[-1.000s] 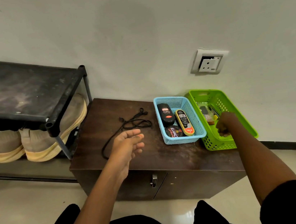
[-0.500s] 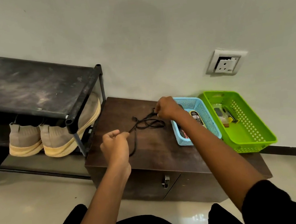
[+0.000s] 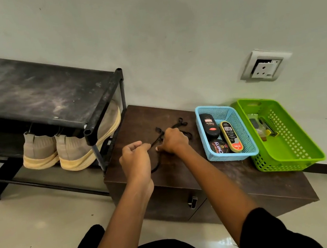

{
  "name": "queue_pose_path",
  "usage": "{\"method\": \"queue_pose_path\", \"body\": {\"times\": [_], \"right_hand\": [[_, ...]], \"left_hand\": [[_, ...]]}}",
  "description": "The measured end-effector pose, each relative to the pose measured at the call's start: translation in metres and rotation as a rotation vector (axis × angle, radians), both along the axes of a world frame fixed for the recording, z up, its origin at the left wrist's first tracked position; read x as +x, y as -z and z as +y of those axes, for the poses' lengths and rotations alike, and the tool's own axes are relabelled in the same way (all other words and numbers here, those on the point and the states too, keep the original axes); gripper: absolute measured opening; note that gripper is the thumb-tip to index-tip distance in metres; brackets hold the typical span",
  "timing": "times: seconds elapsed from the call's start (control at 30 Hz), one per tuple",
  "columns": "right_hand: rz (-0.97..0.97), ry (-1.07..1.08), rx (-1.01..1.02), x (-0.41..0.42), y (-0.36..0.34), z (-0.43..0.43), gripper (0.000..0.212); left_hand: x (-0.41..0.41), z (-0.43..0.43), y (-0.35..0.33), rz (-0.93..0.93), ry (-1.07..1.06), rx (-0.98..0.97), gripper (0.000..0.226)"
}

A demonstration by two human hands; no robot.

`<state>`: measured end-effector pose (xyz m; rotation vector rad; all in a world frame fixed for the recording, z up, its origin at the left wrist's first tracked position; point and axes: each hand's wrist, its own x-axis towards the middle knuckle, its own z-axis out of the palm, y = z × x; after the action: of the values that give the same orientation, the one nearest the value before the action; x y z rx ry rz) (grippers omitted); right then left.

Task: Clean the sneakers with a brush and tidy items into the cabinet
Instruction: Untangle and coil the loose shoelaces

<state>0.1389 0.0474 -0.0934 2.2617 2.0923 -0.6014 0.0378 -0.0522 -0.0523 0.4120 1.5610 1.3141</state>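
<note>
A big pale wall (image 3: 167, 29) stands behind everything, and the floor (image 3: 36, 223) is shiny and light. A black shoe rack (image 3: 29, 93) with a dusty top sits on the left. Right beside it is a low brown cabinet (image 3: 237, 170) with its doors closed. The tan sneakers (image 3: 72, 152) sit side by side under the rack's top shelf. On the cabinet top, a green basket (image 3: 286, 149) and a blue basket (image 3: 231, 157) touch each other. The blue one holds shoe polish (image 3: 218, 146). The left hand (image 3: 137, 158) and right hand (image 3: 174, 140) are close together, both curled tight on a black lace (image 3: 180, 124) on the cabinet top. A white socket (image 3: 265, 66) is on the wall.
</note>
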Motion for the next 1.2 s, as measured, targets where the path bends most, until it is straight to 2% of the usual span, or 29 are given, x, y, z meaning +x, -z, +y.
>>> {"method": "queue_pose_path", "body": {"times": [0.2, 0.27, 0.37, 0.43, 0.5, 0.6, 0.7, 0.77, 0.87, 0.9, 0.97, 1.1, 1.2], "right_hand": [[0.097, 0.043, 0.038, 0.003, -0.007, -0.004, 0.024], [0.278, 0.094, 0.068, 0.015, -0.018, -0.005, 0.010], [0.671, 0.195, 0.102, 0.033, -0.049, -0.019, 0.021], [0.873, 0.190, 0.113, 0.041, -0.073, -0.036, 0.017], [1.018, 0.186, 0.094, 0.047, -0.093, -0.055, 0.013], [1.139, 0.167, 0.084, 0.058, -0.110, -0.083, 0.022], [0.887, 0.082, 0.292, 0.065, -0.117, -0.105, 0.014], [0.738, 0.045, 0.426, 0.068, -0.125, -0.114, 0.010], [0.757, -0.001, 0.492, 0.072, -0.137, -0.126, 0.015], [0.754, -0.008, 0.495, 0.074, -0.138, -0.128, 0.019], [0.610, -0.004, 0.533, 0.080, -0.135, -0.129, 0.020], [0.311, -0.019, 0.546, 0.089, -0.119, -0.128, 0.007], [0.285, -0.060, 0.423, 0.092, -0.116, -0.125, 0.014]], "left_hand": [[0.001, -0.002, -0.004, 0.016, 0.012, 0.004, 0.014], [0.000, -0.003, -0.008, 0.000, 0.035, 0.016, 0.015], [0.003, -0.006, -0.011, 0.047, 0.198, 0.042, 0.027], [0.007, -0.009, -0.009, 0.142, 0.373, 0.087, 0.038], [0.012, -0.011, -0.005, 0.269, 0.559, 0.131, 0.042], [0.017, -0.015, -0.001, 0.380, 0.760, 0.179, 0.034], [0.019, -0.018, -0.001, 0.461, 0.900, 0.241, 0.012], [0.020, -0.022, -0.007, 0.436, 0.984, 0.324, 0.008], [0.019, -0.028, -0.018, 0.271, 1.023, 0.450, 0.013], [0.017, -0.028, -0.021, 0.257, 0.984, 0.480, 0.015], [0.010, -0.026, -0.025, 0.230, 0.830, 0.526, 0.019], [-0.002, -0.019, -0.025, 0.096, 0.543, 0.553, 0.024], [-0.003, -0.016, -0.023, 0.079, 0.451, 0.500, 0.023]]}}
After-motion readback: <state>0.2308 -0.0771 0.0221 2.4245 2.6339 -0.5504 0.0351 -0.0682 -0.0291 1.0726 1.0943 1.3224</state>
